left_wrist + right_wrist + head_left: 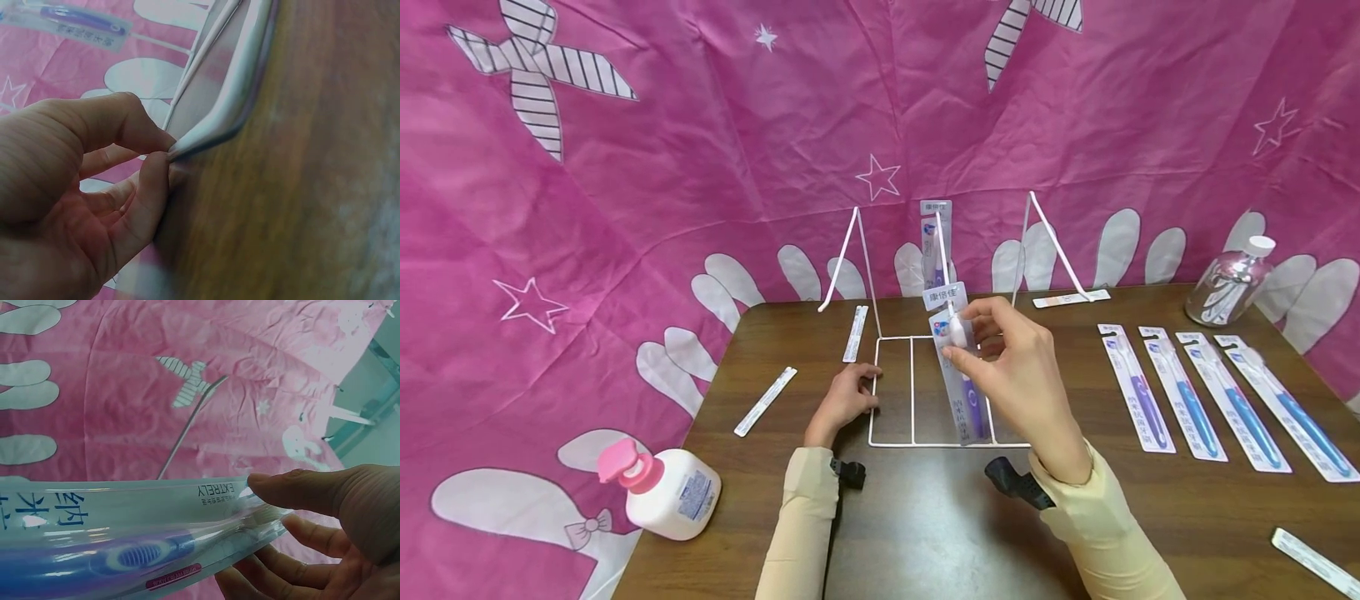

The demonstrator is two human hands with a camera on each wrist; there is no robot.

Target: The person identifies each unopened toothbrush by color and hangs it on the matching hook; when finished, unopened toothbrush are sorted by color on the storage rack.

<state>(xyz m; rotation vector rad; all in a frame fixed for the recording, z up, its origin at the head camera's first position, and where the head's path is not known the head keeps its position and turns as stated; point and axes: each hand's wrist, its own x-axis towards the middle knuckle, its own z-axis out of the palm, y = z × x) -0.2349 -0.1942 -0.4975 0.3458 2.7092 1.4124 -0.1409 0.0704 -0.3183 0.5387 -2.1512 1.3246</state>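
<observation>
A white wire display rack (913, 392) with angled prongs stands on the wooden table. My left hand (846, 396) pinches the left side of its base frame; in the left wrist view the thumb and a finger meet at the white wire (219, 115). My right hand (1018, 358) holds a packaged purple toothbrush (973, 408) near its top, upright in front of the middle prong (942, 242). The prong's end overlaps the pack's upper part. In the right wrist view, the clear blister (137, 556) lies between thumb and fingers. Another packaged toothbrush (937, 237) hangs farther back behind that prong.
Several packaged toothbrushes (1195, 392) lie in a row at the right. Behind them stands a jar of cotton swabs (1228, 283). A pink-topped pump bottle (673, 496) is at the left. Thin white packets (765, 402) lie around the table, before a pink curtain (737, 150).
</observation>
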